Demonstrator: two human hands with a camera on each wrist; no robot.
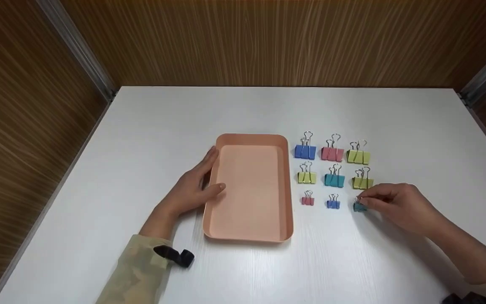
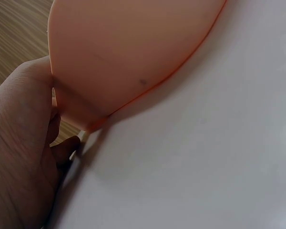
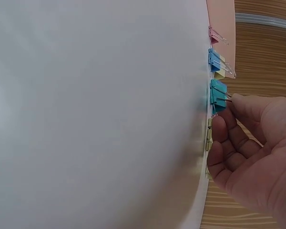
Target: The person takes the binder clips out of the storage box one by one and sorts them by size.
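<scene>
A small teal binder clip (image 1: 359,206) stands on the white table at the near right corner of the clip grid, its wire handles pinched by the right hand's fingertips (image 1: 363,200). A shallow peach rectangular tray (image 1: 248,140) lies flat left of the grid, its left rim touched by the left hand (image 1: 192,188).

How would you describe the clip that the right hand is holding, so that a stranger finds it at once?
Start at the pink tray on the white table; to its right, binder clips stand in three rows. The small teal clip ends the nearest row, pinched by the right hand. Its small neighbours are red and blue, and the other teal clip is bigger.
</scene>
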